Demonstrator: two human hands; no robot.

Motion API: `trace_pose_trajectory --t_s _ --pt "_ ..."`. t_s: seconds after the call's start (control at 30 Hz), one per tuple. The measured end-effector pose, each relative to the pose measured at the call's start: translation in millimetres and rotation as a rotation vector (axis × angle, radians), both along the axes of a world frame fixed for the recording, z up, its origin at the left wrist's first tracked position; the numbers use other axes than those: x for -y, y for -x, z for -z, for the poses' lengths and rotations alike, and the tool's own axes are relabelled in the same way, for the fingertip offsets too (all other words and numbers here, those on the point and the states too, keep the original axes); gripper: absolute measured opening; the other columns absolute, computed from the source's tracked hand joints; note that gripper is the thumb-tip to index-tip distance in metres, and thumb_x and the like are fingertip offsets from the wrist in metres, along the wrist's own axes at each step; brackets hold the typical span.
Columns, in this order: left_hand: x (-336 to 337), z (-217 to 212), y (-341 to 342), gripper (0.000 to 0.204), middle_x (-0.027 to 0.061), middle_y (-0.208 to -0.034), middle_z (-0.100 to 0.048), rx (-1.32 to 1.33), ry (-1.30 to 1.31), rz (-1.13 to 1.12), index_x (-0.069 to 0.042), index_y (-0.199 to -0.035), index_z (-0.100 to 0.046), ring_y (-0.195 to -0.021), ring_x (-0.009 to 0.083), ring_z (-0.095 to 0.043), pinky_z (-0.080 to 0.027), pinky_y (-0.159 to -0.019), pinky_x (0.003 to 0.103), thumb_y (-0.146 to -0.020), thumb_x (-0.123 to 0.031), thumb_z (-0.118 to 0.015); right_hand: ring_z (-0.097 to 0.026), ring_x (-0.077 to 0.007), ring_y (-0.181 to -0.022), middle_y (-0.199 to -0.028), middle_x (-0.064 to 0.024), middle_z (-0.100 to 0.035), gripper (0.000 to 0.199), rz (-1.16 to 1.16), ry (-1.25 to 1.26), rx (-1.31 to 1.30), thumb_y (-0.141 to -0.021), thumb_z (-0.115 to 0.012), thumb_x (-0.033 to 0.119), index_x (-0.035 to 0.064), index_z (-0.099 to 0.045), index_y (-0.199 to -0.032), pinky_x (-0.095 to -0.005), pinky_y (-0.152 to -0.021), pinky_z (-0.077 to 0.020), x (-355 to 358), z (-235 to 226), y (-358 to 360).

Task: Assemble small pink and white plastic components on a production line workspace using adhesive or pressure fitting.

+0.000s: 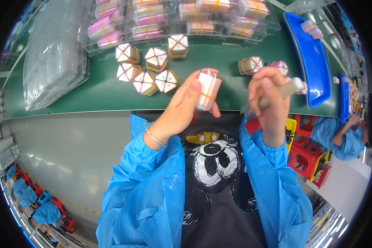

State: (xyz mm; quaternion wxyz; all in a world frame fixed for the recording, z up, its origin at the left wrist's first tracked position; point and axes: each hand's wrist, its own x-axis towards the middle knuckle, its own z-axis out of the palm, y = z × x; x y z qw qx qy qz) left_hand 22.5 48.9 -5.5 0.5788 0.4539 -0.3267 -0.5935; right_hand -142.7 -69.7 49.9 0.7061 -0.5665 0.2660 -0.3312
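Observation:
In my left hand (178, 103) is a bundle of slim pink and white pieces (209, 87) with a yellow rubber band round it. The fingers wrap its sides, and short white prongs stick up at its top. My right hand (273, 101), a little way to the right, is closed on a pale, whitish tube-like piece (291, 87); motion blurs it, so its kind is unclear. Several banded bundles with white wedge-shaped ends (156, 59) stand left of my left hand. Just beyond my right hand are more, including one banded bundle (251, 65).
Stacked clear plastic trays (53, 58) lie at the left of the green table (107, 99). Across the back, clear trays (173, 31) hold pink banded bundles. A blue tray (320, 97) stands at the right. Farther right are a co-worker (339, 136) and red stools (304, 159).

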Motion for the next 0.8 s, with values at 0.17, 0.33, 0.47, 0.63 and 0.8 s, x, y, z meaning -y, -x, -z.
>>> trace_pose_trajectory --t_s 0.17,0.33,0.47,0.63,0.8 --pt "6.6 -8.2 20.3 0.095 0.0096 -0.109 -0.052 -0.291 -0.075 -0.042 -0.009 -0.142 -0.030 -0.067 0.0179 -0.053 -0.040 -0.060 0.028 -0.083 -0.079 -0.005 -0.037 -0.0018 -0.041 -0.068 -0.0032 -0.055 0.017 0.035 -0.052 -0.145 -0.094 -0.051 0.015 0.0015 -0.056 -0.102 -0.0174 -0.037 -0.0240 2.8 6.2 6.4" --pt "7.3 -7.8 24.3 0.106 0.0118 -0.114 -0.051 -0.181 0.004 -0.035 -0.010 -0.146 -0.016 -0.070 0.0198 -0.052 -0.039 -0.061 0.029 -0.074 -0.086 0.002 -0.039 -0.0014 -0.043 -0.068 -0.0008 -0.054 0.021 -0.027 -0.080 -0.232 -0.092 -0.058 0.020 0.0027 -0.057 -0.105 -0.0178 -0.039 -0.0261 3.0 1.2 -2.5" --pt "3.3 -5.9 24.0 0.109 0.0126 -0.120 -0.048 0.033 0.043 -0.043 -0.009 -0.147 -0.005 -0.078 0.0196 -0.053 -0.040 -0.066 0.029 -0.072 -0.087 0.003 -0.041 -0.0011 -0.050 -0.067 0.0039 -0.052 0.026 -0.210 -0.103 -0.447 -0.089 -0.065 0.025 0.0061 -0.058 -0.106 -0.0190 -0.042 -0.0302 -1.5 0.8 -10.9" --pt "-1.2 -7.5 26.3 0.101 0.0137 -0.129 -0.043 0.194 0.075 -0.100 -0.005 -0.146 -0.007 -0.104 0.0202 -0.050 -0.043 -0.082 0.030 -0.080 -0.081 -0.003 -0.041 -0.0013 -0.050 -0.068 0.0040 -0.052 0.030 -0.244 -0.060 -0.402 -0.088 -0.067 0.024 0.0051 -0.059 -0.110 -0.0194 -0.042 -0.0299 -0.5 8.9 -15.9" --pt "-2.6 -9.5 18.2 0.063 0.0116 -0.125 -0.044 0.064 0.097 -0.039 -0.002 -0.143 -0.022 -0.108 0.0168 -0.049 -0.041 -0.089 0.029 -0.098 -0.044 -0.034 -0.039 -0.0011 -0.046 -0.072 0.0020 -0.056 0.033 -0.293 -0.118 -0.354 -0.091 -0.062 0.019 0.0047 -0.058 -0.120 -0.0187 -0.039 -0.0264 8.2 4.8 -3.1"
